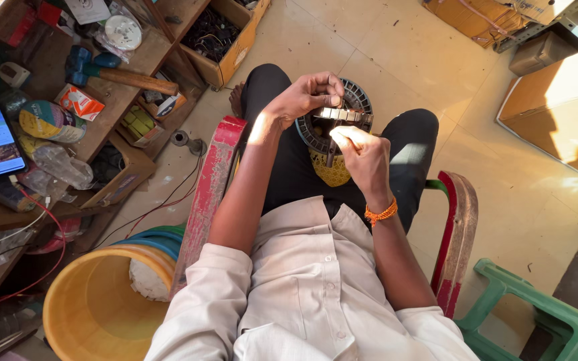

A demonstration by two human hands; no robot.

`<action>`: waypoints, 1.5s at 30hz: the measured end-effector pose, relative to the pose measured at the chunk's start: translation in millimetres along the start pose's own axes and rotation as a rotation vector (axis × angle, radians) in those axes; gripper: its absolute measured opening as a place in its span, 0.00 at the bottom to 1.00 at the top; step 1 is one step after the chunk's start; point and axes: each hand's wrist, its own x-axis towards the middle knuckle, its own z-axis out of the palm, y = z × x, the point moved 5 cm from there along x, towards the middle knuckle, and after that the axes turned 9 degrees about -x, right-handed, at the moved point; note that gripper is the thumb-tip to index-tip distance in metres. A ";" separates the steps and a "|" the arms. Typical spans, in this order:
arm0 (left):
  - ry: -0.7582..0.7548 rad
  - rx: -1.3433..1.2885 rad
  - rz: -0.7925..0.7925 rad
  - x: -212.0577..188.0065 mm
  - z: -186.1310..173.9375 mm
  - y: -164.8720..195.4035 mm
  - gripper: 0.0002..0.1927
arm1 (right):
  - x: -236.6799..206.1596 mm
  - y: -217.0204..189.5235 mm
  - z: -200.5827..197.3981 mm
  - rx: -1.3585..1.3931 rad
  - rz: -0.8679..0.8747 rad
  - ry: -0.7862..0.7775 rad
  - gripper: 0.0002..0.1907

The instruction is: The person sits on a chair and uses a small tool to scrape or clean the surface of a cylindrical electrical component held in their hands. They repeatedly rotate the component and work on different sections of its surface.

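While the person sits on a red wooden chair [210, 180], both hands work over the lap.
Left hand [302, 99]: fingers pinched together on the far end of a grey laminated metal stator piece [346, 114].
Right hand [364, 155]: closed around a thin dark tool [331, 155], just below that piece.
Under the hands: round black ribbed motor housing [316, 134], resting on the lap.
Step, I judge: fitting at the stator; next needs steady, careful pressure.

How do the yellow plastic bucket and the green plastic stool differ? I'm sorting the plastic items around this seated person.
The yellow plastic bucket is round and open-topped; the green plastic stool is angular, with a flat frame and legs. The bucket stands on the person's left beside the cluttered wooden shelves; the stool stands on the right, by the red chair arm. The bucket nests inside other coloured buckets; the stool stands alone. Both sit on the floor, cut off by the frame's lower edge.
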 end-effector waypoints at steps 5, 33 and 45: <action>-0.033 -0.028 0.015 -0.3 3.3 2.3 0.08 | -15.4 17.2 19.8 -0.045 0.102 -0.016 0.09; 0.255 0.838 0.502 -43.3 55.6 25.6 0.15 | 32.8 31.2 -42.2 0.033 -0.042 0.001 0.04; 0.157 0.811 0.550 -45.4 57.5 36.4 0.12 | 74.0 44.9 -30.4 -0.068 -0.060 0.039 0.07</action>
